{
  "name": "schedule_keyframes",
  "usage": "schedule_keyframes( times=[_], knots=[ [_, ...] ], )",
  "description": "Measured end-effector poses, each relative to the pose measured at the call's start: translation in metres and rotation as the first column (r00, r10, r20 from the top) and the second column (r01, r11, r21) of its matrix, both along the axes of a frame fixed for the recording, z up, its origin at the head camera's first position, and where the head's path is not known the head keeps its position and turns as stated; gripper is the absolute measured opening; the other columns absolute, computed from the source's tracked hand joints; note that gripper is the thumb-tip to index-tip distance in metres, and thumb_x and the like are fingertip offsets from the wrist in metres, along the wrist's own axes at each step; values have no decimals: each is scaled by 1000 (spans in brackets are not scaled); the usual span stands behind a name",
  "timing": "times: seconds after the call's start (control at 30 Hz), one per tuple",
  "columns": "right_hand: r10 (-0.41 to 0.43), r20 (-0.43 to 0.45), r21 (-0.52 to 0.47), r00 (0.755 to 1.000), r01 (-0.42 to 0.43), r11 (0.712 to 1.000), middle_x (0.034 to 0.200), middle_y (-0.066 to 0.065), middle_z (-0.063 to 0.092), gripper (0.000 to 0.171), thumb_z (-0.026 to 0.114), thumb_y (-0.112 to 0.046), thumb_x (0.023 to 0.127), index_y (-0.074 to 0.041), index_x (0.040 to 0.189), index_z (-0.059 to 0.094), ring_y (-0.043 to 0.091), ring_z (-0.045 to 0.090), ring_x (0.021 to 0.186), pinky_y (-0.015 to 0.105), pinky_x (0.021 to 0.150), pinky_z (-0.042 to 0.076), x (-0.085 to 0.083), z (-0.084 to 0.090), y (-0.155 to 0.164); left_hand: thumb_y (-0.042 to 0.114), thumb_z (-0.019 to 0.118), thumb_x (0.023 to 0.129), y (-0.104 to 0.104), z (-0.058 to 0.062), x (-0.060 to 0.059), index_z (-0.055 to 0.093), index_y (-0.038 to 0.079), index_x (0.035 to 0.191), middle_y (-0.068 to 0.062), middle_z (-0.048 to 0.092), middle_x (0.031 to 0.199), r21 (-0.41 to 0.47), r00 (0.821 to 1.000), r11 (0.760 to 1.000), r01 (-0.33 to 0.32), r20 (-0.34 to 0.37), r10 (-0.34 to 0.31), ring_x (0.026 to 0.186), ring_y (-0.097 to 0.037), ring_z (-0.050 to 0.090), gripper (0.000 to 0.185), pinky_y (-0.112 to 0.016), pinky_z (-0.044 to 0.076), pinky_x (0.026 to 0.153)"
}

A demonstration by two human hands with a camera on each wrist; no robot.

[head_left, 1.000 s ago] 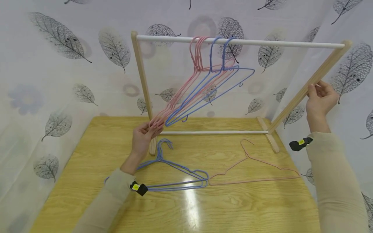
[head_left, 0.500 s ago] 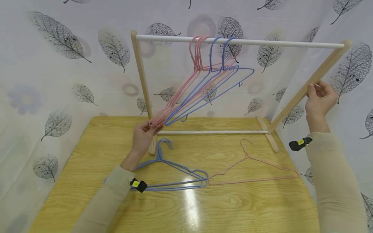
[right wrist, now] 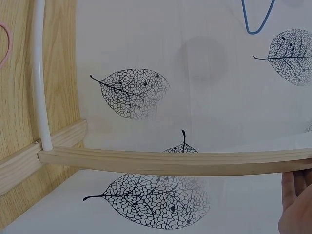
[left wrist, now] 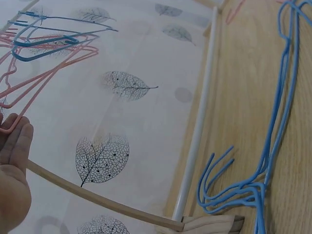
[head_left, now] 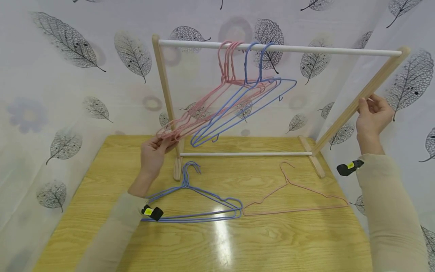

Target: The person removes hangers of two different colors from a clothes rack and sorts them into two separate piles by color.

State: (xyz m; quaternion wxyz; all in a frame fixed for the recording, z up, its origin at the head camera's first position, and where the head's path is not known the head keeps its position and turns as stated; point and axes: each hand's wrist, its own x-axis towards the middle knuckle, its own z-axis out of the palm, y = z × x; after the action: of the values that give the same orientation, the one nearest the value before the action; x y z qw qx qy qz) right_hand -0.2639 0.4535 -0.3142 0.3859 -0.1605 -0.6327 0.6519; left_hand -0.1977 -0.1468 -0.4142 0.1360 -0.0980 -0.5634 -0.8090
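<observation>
Head view: three pink hangers [head_left: 200, 113] hung, two blue hangers [head_left: 238, 109] beside.

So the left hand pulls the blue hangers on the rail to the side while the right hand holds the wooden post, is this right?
Not quite: the left hand pulls the pink hangers, not the blue ones, as the head view shows. The right hand does hold the wooden post.

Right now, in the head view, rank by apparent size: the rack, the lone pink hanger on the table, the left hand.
1. Rack
2. Pink hanger
3. Left hand
</observation>
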Motion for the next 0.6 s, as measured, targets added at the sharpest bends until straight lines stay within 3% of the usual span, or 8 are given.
schedule_keyframes(
  times=[0.07,0.27,0.6],
  knots=[
    [4,-1,-11,1000,-4,1000,96,-10,71,21,76,-8,97,-14,117,78,3,67,88,4,75,59,0,1,0,7,65,104,-4,0,0,80,16,102,4,84,101,7,1000,1000,-5,-1,5,94,-8,81,18,-29,67,91],
    [13,-1,-26,1000,-13,1000,101,-7,72,23,77,-10,95,-14,118,78,4,67,90,5,76,60,0,0,1,8,65,103,-13,5,3,80,14,98,3,84,99,17,999,999,-34,-19,34,93,-10,82,16,-30,66,90],
    [9,-23,-20,1000,-10,1000,95,-8,72,22,77,-8,95,-13,116,79,4,67,87,5,75,60,-2,-1,2,11,64,104,-31,11,6,77,-1,105,-1,84,101,-3,996,997,-80,-36,80,95,-12,82,18,-31,66,91]
  ],
)
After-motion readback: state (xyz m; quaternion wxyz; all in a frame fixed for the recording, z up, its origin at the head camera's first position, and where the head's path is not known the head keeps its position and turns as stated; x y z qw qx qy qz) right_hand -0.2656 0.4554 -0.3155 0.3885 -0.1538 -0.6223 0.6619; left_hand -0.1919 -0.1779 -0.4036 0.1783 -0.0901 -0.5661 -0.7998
